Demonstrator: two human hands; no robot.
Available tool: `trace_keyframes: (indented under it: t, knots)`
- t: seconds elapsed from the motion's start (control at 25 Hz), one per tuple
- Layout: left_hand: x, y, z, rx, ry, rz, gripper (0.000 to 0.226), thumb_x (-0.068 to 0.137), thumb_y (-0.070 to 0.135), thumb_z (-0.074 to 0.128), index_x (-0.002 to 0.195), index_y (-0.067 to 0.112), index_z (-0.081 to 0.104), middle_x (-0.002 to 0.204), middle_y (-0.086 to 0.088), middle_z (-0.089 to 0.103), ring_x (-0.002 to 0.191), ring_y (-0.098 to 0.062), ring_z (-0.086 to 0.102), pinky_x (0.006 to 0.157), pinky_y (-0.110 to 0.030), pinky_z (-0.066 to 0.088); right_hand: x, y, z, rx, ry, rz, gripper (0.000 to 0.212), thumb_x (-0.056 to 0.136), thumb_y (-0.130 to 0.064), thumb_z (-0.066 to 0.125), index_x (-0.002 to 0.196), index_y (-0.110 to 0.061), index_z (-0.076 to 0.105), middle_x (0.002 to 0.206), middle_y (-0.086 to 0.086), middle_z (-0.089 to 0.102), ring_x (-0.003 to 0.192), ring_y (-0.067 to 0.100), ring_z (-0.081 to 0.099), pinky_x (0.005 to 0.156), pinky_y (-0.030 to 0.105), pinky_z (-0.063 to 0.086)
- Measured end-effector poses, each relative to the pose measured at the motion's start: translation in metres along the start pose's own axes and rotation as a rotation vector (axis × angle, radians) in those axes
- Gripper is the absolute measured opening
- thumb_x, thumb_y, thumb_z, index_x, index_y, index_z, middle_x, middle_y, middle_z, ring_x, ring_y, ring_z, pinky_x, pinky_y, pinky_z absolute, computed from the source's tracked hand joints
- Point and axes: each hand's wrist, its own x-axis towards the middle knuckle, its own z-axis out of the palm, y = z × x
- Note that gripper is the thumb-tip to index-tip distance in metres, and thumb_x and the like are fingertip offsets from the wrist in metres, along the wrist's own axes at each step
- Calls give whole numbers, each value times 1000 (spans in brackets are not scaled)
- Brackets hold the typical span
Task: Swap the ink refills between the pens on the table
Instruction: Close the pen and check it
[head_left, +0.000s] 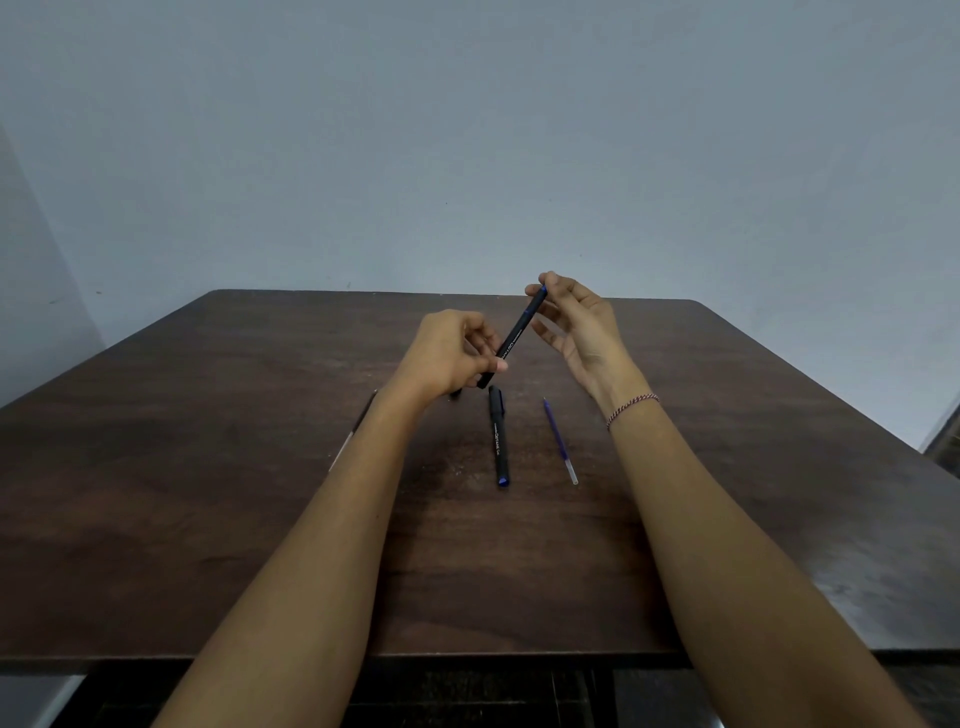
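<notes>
A black pen barrel (517, 335) is held tilted above the table, between both hands. My left hand (449, 356) grips its lower end. My right hand (579, 325) pinches its upper, blue-tipped end with thumb and forefinger, the other fingers spread. A second black pen (498, 436) with a blue end lies on the dark wooden table (208, 467) below my hands. A blue ink refill (560, 441) lies just right of that pen. Another thin refill (353, 431) lies left of my left forearm, partly hidden by it.
A small dark piece (455, 394) lies under my left hand, mostly hidden. A string bracelet (631, 408) circles my right wrist. The table's front edge runs across the bottom of the view, and a plain wall stands behind the far edge.
</notes>
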Motion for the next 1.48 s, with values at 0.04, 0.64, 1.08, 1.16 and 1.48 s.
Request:
trace_keyframes:
  t: [0.04,0.64,1.08,1.16,1.48]
  knots:
    - [0,0,0,-1,2,0,20,72,9,79,78,17,61,72,3,62,63,-6,61,49,-16,51,0,0,0,-3,-10,1,6,88,-25,66,92,-21,68,89,-5,73,85,9,64,76,24,52]
    - [2,-2,1,1,-38,-8,19,74,6,76,78,15,60,72,0,62,62,-8,62,51,-20,52,-2,1,7,-186,-28,-76,33,82,-11,72,111,-21,60,63,-9,64,82,9,63,79,26,53]
    - [10,-27,-20,34,328,-104,19,74,10,77,82,8,61,74,-7,62,75,-26,65,73,-44,57,-18,37,50,-1558,-80,-184,31,98,-40,43,116,-24,62,113,6,65,109,27,58,80,37,48]
    - [12,-30,-21,39,355,-121,19,73,11,78,79,9,60,74,-8,63,77,-28,66,72,-45,57,-19,43,57,-1646,-228,-182,31,98,-37,42,120,-27,62,117,8,62,114,30,53,85,41,46]
    - [13,-32,-22,49,356,-121,19,72,12,79,78,11,61,72,-5,63,81,-27,65,74,-44,57,-23,54,69,-1779,-305,-292,45,88,-54,55,107,-15,68,105,5,63,102,24,56,73,37,41]
